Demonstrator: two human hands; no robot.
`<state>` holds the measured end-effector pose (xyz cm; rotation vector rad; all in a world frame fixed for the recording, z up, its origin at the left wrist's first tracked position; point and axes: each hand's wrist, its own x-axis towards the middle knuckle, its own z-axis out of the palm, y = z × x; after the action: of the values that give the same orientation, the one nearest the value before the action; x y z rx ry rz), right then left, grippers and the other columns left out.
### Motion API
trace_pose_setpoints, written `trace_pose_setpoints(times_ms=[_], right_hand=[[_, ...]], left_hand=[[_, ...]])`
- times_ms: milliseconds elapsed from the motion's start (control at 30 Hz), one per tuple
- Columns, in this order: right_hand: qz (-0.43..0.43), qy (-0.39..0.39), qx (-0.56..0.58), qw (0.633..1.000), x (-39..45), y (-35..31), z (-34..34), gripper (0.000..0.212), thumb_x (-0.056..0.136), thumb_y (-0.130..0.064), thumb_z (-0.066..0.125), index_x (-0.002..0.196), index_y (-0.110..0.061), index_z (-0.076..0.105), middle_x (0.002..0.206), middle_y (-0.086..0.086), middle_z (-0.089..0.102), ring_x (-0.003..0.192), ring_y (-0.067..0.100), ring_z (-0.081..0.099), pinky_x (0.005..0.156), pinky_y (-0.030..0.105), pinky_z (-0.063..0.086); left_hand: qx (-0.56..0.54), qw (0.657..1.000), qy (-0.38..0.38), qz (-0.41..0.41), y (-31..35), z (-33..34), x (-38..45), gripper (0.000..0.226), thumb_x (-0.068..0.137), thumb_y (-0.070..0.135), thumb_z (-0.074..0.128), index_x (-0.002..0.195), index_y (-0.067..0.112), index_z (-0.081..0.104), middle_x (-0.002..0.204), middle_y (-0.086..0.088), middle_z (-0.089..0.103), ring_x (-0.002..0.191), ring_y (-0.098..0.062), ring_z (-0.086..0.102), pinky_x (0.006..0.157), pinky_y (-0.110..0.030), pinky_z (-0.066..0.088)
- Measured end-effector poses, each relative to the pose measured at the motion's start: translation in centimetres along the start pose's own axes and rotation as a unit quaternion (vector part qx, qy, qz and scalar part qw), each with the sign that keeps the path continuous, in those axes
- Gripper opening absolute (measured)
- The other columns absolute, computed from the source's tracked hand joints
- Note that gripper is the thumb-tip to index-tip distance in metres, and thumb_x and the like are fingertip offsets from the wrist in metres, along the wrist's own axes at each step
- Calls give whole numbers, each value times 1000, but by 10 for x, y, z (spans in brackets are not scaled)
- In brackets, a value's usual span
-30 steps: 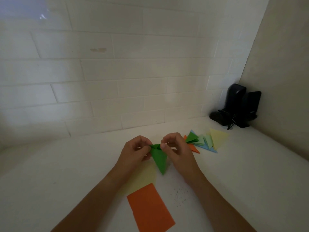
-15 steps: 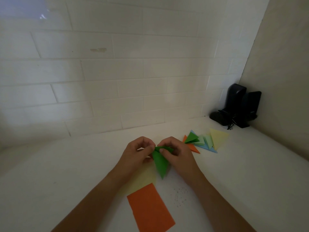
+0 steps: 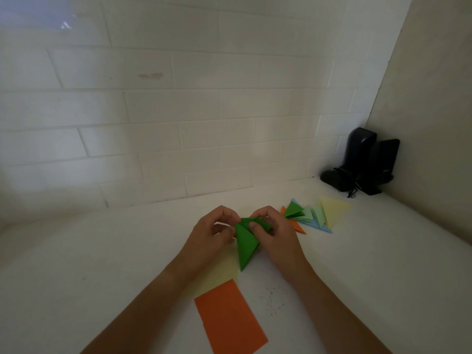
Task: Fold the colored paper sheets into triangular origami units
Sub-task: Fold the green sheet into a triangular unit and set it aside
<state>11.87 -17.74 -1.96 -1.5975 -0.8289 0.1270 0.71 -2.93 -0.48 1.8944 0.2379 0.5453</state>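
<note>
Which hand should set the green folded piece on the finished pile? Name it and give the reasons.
Right. The right hand grips the green folded paper triangle on the side nearer the row of finished coloured paper triangles, which lies to its right. The left hand would probably have to cross over.

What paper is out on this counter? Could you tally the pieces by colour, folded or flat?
Green, dark: 2, the piece being folded and a folded triangle
Orange: 2, the flat sheet and a folded triangle
Yellow: 2, the flat sheet under the orange one and a folded triangle
Pale green: about 2, overlapping
Blue: at least 1, mostly hidden
Total: about 9
</note>
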Motion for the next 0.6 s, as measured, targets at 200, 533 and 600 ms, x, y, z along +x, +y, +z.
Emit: trace_pose_setpoints(times_ms=[200,533,600], right_hand=[[17,-3,-13,1000,-1,0,0,10,98,-12,66,96,-22,65,89,-4,68,87,16,67,74,40,59],[-21,-46,17,999,0,-4,-1,21,92,4,67,92,-16,70,91,-3,70,92,18,68,79,32,59],[-13,-53,31,998,0,-3,-2,21,91,4,68,94,-17,72,94,-2,72,91,22,69,78,33,59]], left_hand=[[34,999,21,-4,1,3,0,24,103,9,54,91,15,74,94,1,74,84,-12,73,77,-26,59],[-10,999,23,-32,-3,0,0,8,95,6,68,97,14,66,89,-5,74,80,-24,77,81,-37,63],[-26,999,18,-34,-1,0,0,8,98,6,64,95,11,69,90,-8,74,81,-23,76,81,-33,62]])
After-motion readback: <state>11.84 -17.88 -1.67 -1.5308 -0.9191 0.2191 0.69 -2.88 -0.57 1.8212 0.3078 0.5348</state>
